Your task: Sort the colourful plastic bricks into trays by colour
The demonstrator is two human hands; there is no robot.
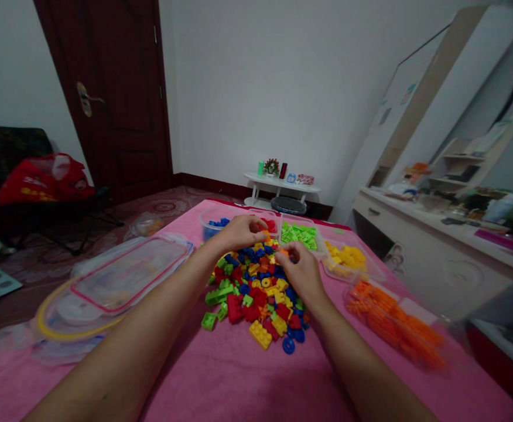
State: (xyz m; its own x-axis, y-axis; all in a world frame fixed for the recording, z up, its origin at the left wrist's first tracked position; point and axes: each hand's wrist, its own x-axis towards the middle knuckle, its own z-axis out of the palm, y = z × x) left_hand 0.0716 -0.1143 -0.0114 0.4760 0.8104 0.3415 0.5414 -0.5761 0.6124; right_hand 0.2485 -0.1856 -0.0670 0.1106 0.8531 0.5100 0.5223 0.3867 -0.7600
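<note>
A heap of mixed toy bricks [256,296] in red, blue, green, yellow and orange lies on the pink cloth [239,375]. My left hand [239,231] hovers over the far side of the heap with its fingers curled; an orange piece shows at its fingertips, but whether it grips it I cannot tell. My right hand [303,269] rests over the heap's right side, pinching a small orange brick [283,252]. Clear tubs stand beyond: blue bricks [216,224], red bricks [270,224], green bricks [299,233], yellow bricks [346,258] and orange bricks [392,322] at the right.
Stacked clear container lids [120,275] lie on the left of the cloth. A white dresser [436,252] stands close on the right. A dark door [120,99], a chair with a red bag [45,181] and a small white table [283,184] are behind.
</note>
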